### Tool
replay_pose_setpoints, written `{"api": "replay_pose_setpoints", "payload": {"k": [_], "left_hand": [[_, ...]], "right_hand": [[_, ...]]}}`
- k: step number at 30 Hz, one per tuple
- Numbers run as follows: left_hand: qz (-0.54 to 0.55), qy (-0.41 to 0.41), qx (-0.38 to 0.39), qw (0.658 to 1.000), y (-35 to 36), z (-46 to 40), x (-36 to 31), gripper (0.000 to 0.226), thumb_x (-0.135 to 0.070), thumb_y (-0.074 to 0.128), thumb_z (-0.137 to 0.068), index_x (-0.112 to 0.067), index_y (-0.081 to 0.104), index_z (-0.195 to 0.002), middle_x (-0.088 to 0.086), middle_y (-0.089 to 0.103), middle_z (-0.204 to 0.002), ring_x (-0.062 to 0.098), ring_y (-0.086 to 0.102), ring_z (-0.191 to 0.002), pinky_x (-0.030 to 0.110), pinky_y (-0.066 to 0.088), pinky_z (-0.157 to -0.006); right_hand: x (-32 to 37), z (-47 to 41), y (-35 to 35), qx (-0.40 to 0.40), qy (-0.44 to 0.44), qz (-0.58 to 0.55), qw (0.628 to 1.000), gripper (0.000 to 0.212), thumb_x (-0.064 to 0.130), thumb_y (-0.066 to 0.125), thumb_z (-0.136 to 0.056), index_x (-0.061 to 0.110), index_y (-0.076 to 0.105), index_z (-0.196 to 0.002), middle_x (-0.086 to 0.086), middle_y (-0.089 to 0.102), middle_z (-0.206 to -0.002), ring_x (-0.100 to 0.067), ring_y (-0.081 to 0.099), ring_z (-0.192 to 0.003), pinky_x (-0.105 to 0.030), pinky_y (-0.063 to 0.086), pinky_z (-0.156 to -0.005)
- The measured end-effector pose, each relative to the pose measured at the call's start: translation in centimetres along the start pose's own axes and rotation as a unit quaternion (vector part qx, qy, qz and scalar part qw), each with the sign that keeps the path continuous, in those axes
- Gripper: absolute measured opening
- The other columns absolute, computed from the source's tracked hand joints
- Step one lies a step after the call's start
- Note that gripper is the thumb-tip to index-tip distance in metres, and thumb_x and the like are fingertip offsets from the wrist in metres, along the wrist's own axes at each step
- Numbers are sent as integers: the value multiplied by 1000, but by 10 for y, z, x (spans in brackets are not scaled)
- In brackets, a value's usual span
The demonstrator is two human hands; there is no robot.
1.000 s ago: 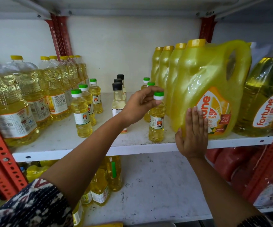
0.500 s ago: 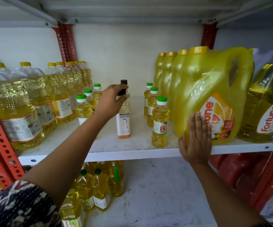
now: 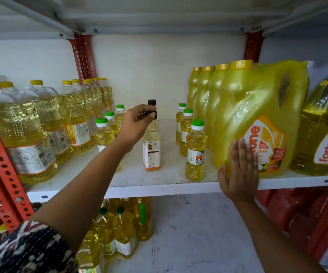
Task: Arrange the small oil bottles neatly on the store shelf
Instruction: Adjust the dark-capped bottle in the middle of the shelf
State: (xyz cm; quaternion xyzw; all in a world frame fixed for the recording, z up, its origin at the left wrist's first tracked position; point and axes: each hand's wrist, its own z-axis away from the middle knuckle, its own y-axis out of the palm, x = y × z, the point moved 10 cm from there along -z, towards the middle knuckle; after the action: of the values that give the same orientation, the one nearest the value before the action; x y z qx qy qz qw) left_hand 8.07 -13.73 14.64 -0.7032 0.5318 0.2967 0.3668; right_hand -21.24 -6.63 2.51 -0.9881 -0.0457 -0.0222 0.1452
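Left hand (image 3: 134,123) now higher, grip seemingly around black-capped bottle (image 3: 151,146) neck.

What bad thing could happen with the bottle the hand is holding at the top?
1. The left hand pinches the black-capped bottle only at its cap, so the tall, narrow bottle might tip or slip.
2. The front green-capped bottle stands near the shelf edge; a bump could knock it off.
3. The right hand lies flat against the big yellow jug, also at the edge; it may shift if released.
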Motion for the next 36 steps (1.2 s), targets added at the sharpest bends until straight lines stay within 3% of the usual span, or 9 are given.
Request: {"api": "replay_pose_setpoints", "payload": {"k": [2, 5, 9, 14, 18, 21, 27, 32, 36], "left_hand": [[-2, 7, 0, 1000, -2, 1, 0, 16, -15, 66, -87, -18, 68, -103, 8, 69, -114, 20, 64, -110, 40, 52, -97], [-55, 26, -37, 997, -8, 3, -2, 26, -30, 78, -76, -21, 69, -99, 5, 66, -116, 15, 63, -106, 31, 55, -83], [-45, 27, -53, 997, -8, 2, -3, 19, -21, 76, -79, -20, 70, -97, 4, 71, -110, 20, 68, -94, 37, 58, -83], [-22, 36, -47, 998, -12, 5, 1, 17, -12, 68, -86, -16, 69, -103, 4, 71, -112, 17, 68, -101, 39, 55, -93], [-37, 48, -65, 996, -11, 8, -2, 31, -29, 81, -73, -17, 66, -97, 2, 72, -105, 10, 68, -96, 25, 57, -79], [-23, 51, -80, 995, -12, 4, -2, 30, -25, 81, -72, -16, 60, -91, 3, 72, -100, 14, 70, -91, 27, 58, -75], [15, 47, 8, 999, 0, -3, 8, 16, -13, 66, -87, -13, 60, -102, 14, 69, -108, 26, 66, -103, 42, 55, -92], [33, 46, 49, 997, 4, -1, 8, 16, -10, 58, -93, -10, 58, -109, 14, 64, -111, 21, 62, -103, 35, 51, -93], [31, 50, 75, 995, 7, 3, 6, 15, -9, 53, -95, -7, 55, -110, 24, 60, -116, 22, 58, -104, 40, 48, -95]], "right_hand": [[1, 0, -1, -2, 0, 0, 1000, 74, 32, 39, -89, 10, 17, -157, -9, 18, -163, -24, 11, -153, -41, 8, -126], [1, 0, 0, -1, 0, -1, 1000, 73, 32, 39, -90, 10, 18, -156, -9, 17, -163, -24, 12, -153, -41, 8, -126], [0, -1, 0, 3, 5, 0, 1000, 74, 32, 39, -89, 10, 19, -156, -9, 17, -163, -24, 12, -153, -41, 7, -126], [1, -1, -1, 2, 4, 1, 1000, 73, 31, 39, -89, 9, 20, -155, -10, 20, -162, -23, 10, -153, -40, 7, -126], [0, -1, -1, 5, 6, 0, 1000, 73, 31, 39, -89, 9, 20, -155, -12, 21, -161, -22, 9, -153, -40, 7, -126], [0, -1, -1, 7, 6, 0, 1000, 72, 31, 38, -89, 8, 20, -155, -12, 20, -161, -23, 9, -153, -41, 7, -125], [0, 0, -1, 5, 7, 2, 1000, 72, 31, 37, -90, 9, 18, -155, -12, 20, -161, -22, 8, -153, -41, 7, -125], [0, 0, 0, 5, 5, -4, 1000, 73, 32, 37, -90, 10, 17, -156, -11, 18, -162, -23, 8, -153, -41, 6, -126], [0, 0, -1, 1, 5, -4, 1000, 72, 32, 37, -90, 10, 17, -156, -10, 17, -162, -23, 8, -153, -40, 6, -126]]}}
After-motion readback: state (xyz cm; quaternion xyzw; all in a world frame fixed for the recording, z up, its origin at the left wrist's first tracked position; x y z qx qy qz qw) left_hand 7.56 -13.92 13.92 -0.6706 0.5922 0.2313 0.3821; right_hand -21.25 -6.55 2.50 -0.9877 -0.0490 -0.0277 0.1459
